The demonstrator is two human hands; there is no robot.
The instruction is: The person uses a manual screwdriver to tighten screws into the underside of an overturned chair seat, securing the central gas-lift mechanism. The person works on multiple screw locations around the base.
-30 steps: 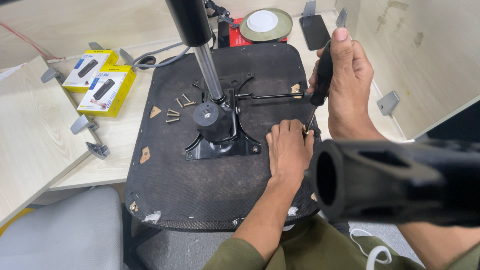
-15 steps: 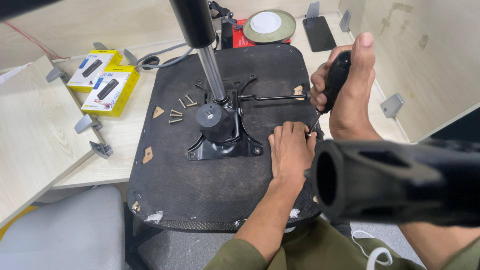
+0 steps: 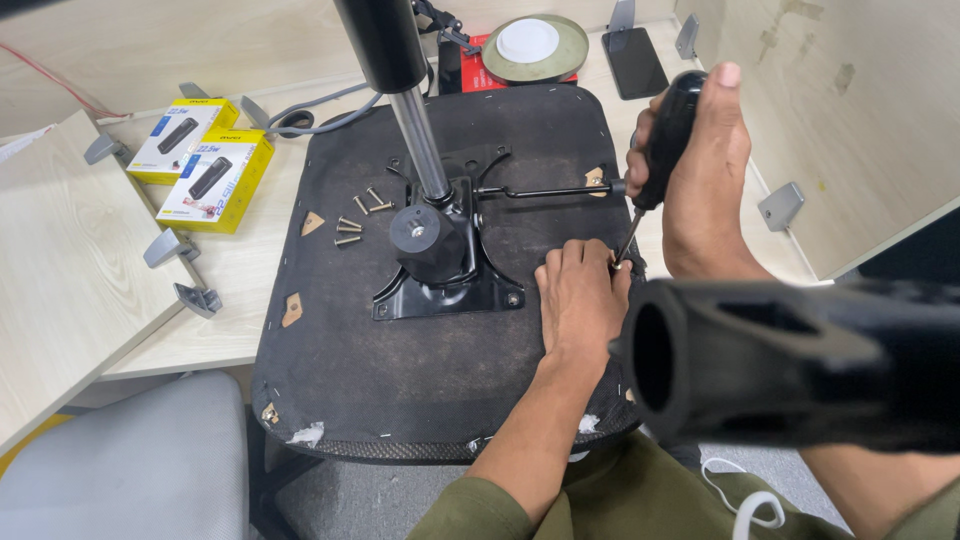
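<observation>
An upturned black chair seat (image 3: 400, 380) lies on the desk. A black metal mechanism plate (image 3: 440, 285) with a gas cylinder (image 3: 415, 140) stands on it. My right hand (image 3: 705, 180) grips a black-handled screwdriver (image 3: 665, 135), held steeply with its tip down at the seat's right edge. My left hand (image 3: 578, 300) rests on the seat with its fingers curled around that tip; whatever lies under the fingertips is hidden. Several loose screws (image 3: 355, 215) lie left of the cylinder.
A black chair armrest (image 3: 800, 365) fills the near right foreground. Two yellow boxes (image 3: 205, 180) and grey metal brackets (image 3: 170, 248) lie at left. A phone (image 3: 640, 60) and a round disc (image 3: 530, 45) sit at the back. A grey chair (image 3: 120, 470) is at lower left.
My right hand has shifted its grip on the screwdriver handle, and the handle now leans slightly further right. My left hand stays at the tip.
</observation>
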